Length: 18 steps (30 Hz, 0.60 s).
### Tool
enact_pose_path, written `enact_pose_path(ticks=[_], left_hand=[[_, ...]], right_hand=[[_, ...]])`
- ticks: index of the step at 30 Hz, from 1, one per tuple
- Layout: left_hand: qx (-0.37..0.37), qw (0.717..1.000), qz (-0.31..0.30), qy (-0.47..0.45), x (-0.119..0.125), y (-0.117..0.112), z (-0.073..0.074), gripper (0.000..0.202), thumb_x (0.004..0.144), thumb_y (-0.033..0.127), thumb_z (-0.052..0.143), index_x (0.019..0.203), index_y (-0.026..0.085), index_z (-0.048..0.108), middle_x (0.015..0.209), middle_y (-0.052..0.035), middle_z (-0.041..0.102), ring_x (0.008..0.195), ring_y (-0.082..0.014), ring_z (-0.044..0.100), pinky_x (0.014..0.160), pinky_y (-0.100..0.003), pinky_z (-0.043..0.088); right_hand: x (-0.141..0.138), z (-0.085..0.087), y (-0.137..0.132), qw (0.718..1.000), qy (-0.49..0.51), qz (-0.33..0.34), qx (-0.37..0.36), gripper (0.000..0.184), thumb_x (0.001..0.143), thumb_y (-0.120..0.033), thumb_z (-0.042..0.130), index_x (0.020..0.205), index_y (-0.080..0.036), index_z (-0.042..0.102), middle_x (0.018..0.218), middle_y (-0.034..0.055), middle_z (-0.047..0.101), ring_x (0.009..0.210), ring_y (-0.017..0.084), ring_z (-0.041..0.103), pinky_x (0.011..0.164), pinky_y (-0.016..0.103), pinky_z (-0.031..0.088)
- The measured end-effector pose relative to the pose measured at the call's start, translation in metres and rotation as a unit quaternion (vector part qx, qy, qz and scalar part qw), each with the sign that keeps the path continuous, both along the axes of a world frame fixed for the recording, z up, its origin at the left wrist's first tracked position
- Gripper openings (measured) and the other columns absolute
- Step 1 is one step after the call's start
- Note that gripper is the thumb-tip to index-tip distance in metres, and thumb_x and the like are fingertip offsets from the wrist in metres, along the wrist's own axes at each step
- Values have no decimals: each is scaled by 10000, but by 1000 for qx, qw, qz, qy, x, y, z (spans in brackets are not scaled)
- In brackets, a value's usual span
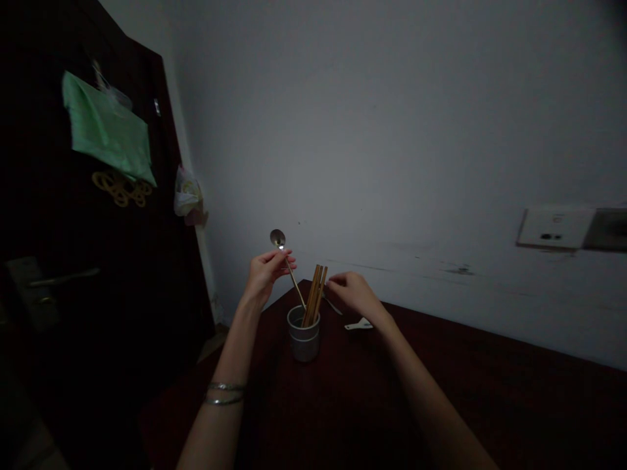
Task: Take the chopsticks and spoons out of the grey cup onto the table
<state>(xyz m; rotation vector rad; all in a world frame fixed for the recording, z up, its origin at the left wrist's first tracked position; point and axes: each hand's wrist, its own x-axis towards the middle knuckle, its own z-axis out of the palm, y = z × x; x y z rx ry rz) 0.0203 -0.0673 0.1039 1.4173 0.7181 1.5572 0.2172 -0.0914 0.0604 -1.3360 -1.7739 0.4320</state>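
Note:
My left hand [267,274] is closed on a long-handled metal spoon [277,239], pinching it just below the bowl. The spoon is tilted with its bowl up, and the lower end of its handle reaches the mouth of a grey cylindrical holder [304,343]. Several wooden chopsticks [314,297] lean to the right in that holder. Just right of the chopstick tops is my right hand [353,292], its fingers bent and pressed together; whatever they may hold cannot be made out. Under it, a thin metal utensil [334,305] and a white spoon [359,324] lie on the table, both partly hidden.
The dark red table [441,365] meets a pale wall [392,143] behind. On the left stands a dark door [161,261] with a green cloth [108,127] hanging on it. A plastic bag [187,194] hangs by the frame. A wall socket [553,228] is at right.

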Motion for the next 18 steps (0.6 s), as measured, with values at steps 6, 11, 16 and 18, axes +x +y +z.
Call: enact_pose_path(ticks=[6, 11, 16, 18], left_hand=[[8, 998, -44, -31, 30, -23, 6, 344, 631, 369, 686, 823, 88, 639, 727, -75, 660, 606, -141, 620, 569, -251, 479], [21, 999, -33, -36, 40, -30, 6, 372, 617, 398, 688, 812, 85, 638, 712, -73, 650, 616, -148, 618, 547, -246, 477], [32, 996, -76, 32, 30, -20, 1, 388, 663, 421, 647, 863, 88, 644, 750, -102, 660, 693, -178, 624, 579, -270, 486], [26, 992, -100, 71, 18, -9, -4, 387, 683, 433, 628, 847, 83, 650, 742, -114, 662, 690, -181, 624, 604, -288, 488]], right_hand=[[-22, 28, -37, 938, 232, 212, -149, 226, 739, -311, 579, 863, -130, 634, 805, 73, 668, 640, 127, 616, 540, 225, 486], [-25, 32, -48, 934, 255, 202, -145, 217, 663, -304, 666, 780, -124, 632, 685, 44, 645, 600, 132, 615, 496, 236, 519], [-15, 38, -54, 944, 263, 166, -112, 246, 626, -324, 693, 773, -132, 647, 590, 17, 606, 531, 116, 575, 468, 241, 511], [-5, 36, -55, 942, 280, 142, -123, 242, 632, -316, 686, 781, -129, 650, 606, 27, 612, 536, 112, 570, 493, 241, 505]])
